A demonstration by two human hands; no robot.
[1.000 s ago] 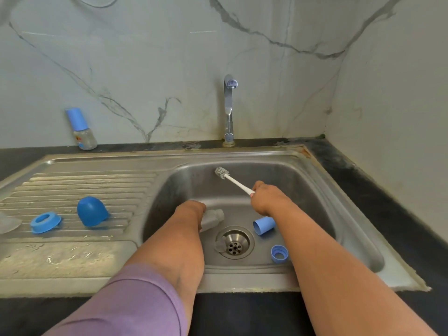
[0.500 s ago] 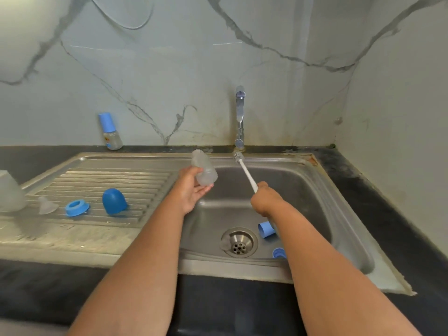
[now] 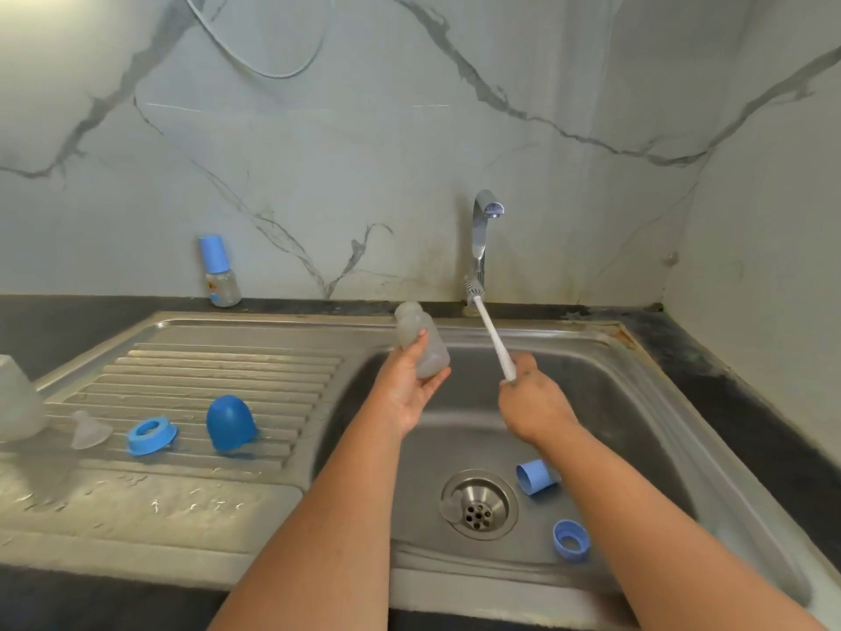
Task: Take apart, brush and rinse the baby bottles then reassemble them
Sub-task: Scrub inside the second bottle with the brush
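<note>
Frosted bottle (image 3: 421, 341) gripped in left hand (image 3: 409, 384) over the sink (image 3: 637, 403). Right hand (image 3: 532, 403) grips brush (image 3: 491, 332), bristles up by the tap (image 3: 482, 234).

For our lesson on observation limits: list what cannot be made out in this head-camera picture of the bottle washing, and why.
- Label print on the assembled baby bottle by the wall: too small to read.
- Frosted object on the drainboard: cut off by the left edge.
- Blue cap in the sink: far end hidden behind the right forearm.
- Brush handle end: hidden inside the right hand.
</note>
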